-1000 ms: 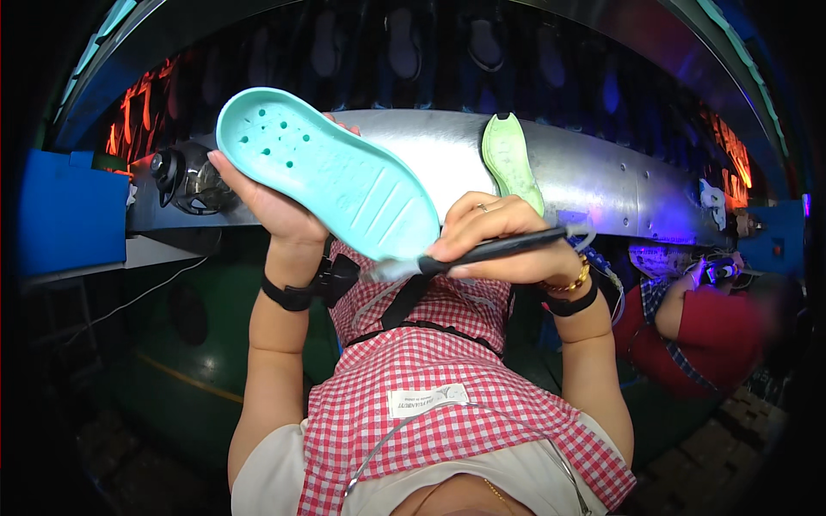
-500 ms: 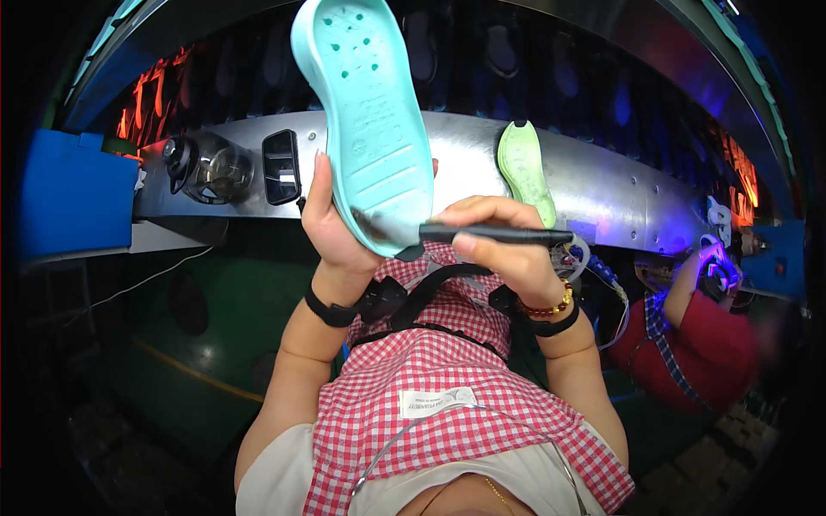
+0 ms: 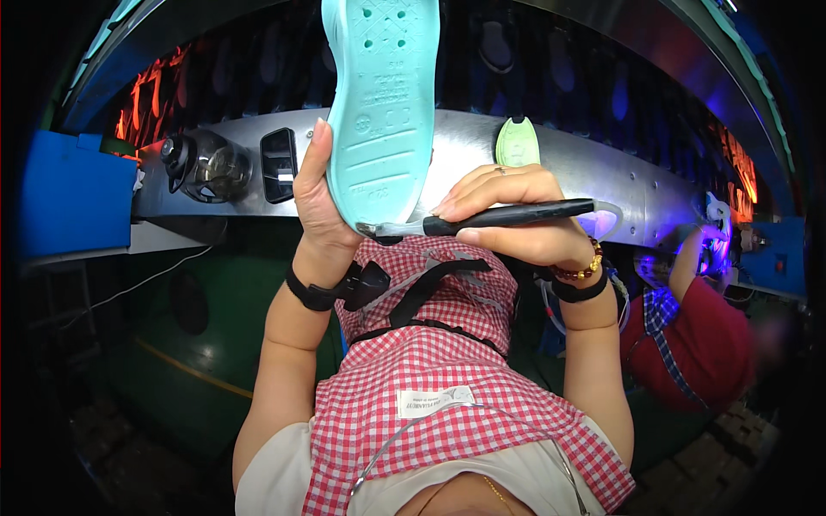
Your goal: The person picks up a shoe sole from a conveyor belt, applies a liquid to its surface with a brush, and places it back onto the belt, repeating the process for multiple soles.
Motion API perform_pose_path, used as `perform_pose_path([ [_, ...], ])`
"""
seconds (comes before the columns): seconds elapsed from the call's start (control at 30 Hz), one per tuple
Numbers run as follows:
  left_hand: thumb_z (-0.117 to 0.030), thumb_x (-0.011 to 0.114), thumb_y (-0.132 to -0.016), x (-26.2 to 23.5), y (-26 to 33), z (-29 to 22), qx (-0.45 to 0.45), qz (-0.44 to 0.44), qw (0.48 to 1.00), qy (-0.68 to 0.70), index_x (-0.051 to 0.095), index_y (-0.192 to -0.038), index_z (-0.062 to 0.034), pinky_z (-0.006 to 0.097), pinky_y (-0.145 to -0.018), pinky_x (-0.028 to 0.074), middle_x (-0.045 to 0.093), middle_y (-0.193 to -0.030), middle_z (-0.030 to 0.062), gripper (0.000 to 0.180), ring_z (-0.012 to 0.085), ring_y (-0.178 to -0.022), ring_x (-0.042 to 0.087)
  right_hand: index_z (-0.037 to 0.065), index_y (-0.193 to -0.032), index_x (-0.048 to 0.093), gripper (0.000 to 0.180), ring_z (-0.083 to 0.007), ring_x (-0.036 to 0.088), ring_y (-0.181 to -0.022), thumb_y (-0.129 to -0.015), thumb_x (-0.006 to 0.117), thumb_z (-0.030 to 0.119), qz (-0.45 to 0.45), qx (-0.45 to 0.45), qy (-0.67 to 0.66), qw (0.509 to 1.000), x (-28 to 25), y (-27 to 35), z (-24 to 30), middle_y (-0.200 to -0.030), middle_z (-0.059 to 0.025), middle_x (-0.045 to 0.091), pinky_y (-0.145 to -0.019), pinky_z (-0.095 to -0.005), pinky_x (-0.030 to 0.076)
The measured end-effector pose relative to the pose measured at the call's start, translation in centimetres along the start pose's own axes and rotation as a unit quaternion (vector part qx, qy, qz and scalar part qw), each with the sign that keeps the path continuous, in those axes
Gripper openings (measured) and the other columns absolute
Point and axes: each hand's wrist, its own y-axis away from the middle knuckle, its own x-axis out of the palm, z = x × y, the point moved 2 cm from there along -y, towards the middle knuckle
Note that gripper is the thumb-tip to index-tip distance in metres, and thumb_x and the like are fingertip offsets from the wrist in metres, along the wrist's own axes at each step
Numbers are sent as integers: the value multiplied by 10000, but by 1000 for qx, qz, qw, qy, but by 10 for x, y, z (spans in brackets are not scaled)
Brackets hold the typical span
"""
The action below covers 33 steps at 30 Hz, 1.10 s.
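While the left hand (image 3: 320, 196) holds the blue-green sole (image 3: 383, 129) by one side, the right hand (image 3: 533, 215) pinches a black tool (image 3: 508, 215), like a fat pen. The sole is up in the air, in front of the worktop (image 3: 594, 185), and its long way runs from twelve o'clock to six. Its round heel (image 3: 383, 202) is at six; its top end goes out of view at twelve. The left hand is nearer: it touches the sole low down at eight o'clock, and some of its fingers are hidden. From the heel, the right hand is at three o'clock. The tool points to nine, with its tip (image 3: 368, 230) at the heel's bottom edge; I cannot tell if they touch. At twelve o'clock from the right hand, a green sole (image 3: 518, 142) lies on the worktop, partly hidden. A black tray (image 3: 279, 163) is at ten o'clock from the left hand.
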Motion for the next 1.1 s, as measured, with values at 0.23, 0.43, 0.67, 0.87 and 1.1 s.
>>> perform_pose_path([
  [0.23,-408,338,-891,8,-6,-9,-63,45,995,67,415,-1214,14,476,-889,418,510,-1143,209,537,330,-991,549,-7,-848,623,171,-226,598,-804,-683,662,10,46,-79,22,996,15,9,11,-821,-113,627,-752,-307,467],
  [0.43,-256,438,-871,2,-1,-8,-240,0,970,-40,424,-1195,40,367,-850,462,548,-1080,182,439,254,-943,578,1,-860,636,180,-259,612,-830,-682,659,14,43,-86,120,988,-5,5,12,-871,-135,639,-741,-338,481],
  [0.67,-226,500,-855,11,4,-8,-298,12,935,-190,438,-1193,41,278,-805,470,548,-1084,140,436,175,-915,580,33,-921,608,227,-256,603,-863,-694,621,35,186,-56,131,972,-13,6,3,-952,-107,624,-733,-323,477],
  [0.87,-213,515,-850,6,12,-15,-303,-14,923,-237,450,-1198,24,255,-808,460,538,-1116,125,425,157,-941,563,34,-914,611,209,-264,606,-865,-706,596,43,235,-47,241,940,-20,6,22,-942,-116,628,-724,-327,482],
  [1.1,-207,494,-852,0,11,-20,-272,-18,924,-270,408,-1228,31,264,-817,463,507,-1158,145,453,183,-982,551,34,-938,615,232,-262,607,-861,-707,624,51,223,46,285,931,-37,20,11,-935,-123,628,-747,-314,479],
])
